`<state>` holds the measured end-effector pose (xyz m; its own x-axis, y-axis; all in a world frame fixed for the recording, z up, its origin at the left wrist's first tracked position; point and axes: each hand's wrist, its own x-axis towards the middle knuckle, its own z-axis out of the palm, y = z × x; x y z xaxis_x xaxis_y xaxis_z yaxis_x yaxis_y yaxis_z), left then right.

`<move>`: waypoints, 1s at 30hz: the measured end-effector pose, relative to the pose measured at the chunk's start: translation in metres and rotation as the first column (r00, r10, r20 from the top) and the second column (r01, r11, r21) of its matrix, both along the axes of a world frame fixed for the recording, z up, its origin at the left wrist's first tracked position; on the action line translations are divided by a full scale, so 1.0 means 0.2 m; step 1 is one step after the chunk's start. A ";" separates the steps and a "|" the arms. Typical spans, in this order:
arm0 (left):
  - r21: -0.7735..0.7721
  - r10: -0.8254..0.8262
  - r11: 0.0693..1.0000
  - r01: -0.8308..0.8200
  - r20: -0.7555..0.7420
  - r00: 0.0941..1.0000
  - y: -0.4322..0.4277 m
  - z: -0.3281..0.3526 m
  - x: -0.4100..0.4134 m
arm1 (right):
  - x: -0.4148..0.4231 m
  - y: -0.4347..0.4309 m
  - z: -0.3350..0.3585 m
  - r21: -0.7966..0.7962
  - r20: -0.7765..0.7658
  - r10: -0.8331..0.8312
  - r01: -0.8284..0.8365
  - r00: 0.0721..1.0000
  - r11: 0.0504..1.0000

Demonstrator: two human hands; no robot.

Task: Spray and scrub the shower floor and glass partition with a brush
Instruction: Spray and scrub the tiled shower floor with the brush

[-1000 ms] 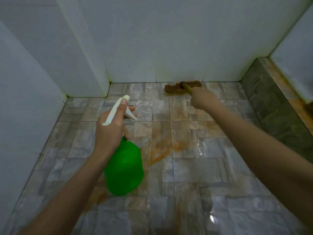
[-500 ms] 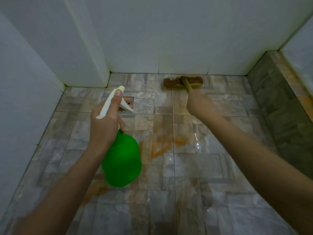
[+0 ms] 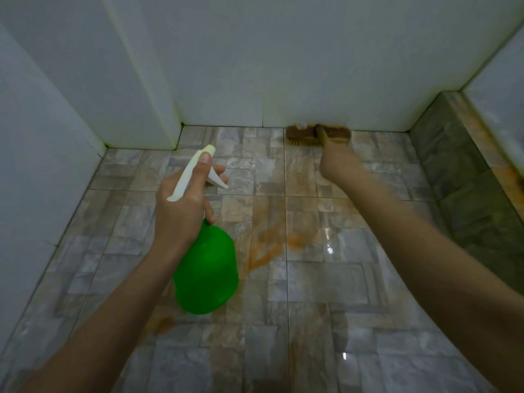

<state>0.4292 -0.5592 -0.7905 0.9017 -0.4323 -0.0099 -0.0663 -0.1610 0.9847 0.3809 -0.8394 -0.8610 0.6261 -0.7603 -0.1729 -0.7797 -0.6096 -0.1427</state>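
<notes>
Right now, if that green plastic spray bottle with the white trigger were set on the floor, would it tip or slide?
Probably steady: the green plastic spray bottle is broad below its narrow neck. It could slide; the glossy tiled floor looks wet.

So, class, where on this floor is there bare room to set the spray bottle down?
Bare floor tiles run along the left wall and between the forearms. Crowded: the back wall, where the right hand holds the brush, and under the spray bottle in the left hand.

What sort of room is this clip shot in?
Most likely a tiled shower or bathroom: wet floor tiles, plain white walls around them, and a spray bottle and brush in use.
</notes>
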 end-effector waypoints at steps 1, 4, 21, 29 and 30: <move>-0.009 0.005 1.000 -0.005 0.000 1.000 0.00 0.00 0.00 | -0.03 0.04 0.00 -0.022 -0.036 0.023 -0.023 0.999 0.999; -0.002 0.016 1.000 -0.016 -0.004 1.000 0.00 0.00 0.01 | -0.12 0.15 -0.03 -0.027 -0.130 0.078 -0.082 0.988 0.996; 0.011 0.164 0.986 -0.165 0.063 0.985 0.27 0.13 -0.01 | 0.20 0.33 0.08 -0.045 -0.153 0.182 -0.191 0.971 0.981; 0.007 0.243 0.970 -0.245 0.103 0.965 0.52 0.16 -0.14 | 0.20 0.57 0.05 -0.032 -0.127 0.310 -0.317 0.942 0.948; 0.010 0.242 0.970 -0.245 0.104 0.965 0.55 0.15 -0.15 | 0.23 0.60 0.08 -0.043 -0.148 0.306 -0.315 0.940 0.948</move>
<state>0.3992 -0.4496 -0.7611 0.9765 -0.2001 0.0797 -0.1215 -0.2062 0.9709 0.4274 -0.7203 -0.8453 0.8065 -0.5440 -0.2314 -0.5591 -0.8291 0.0006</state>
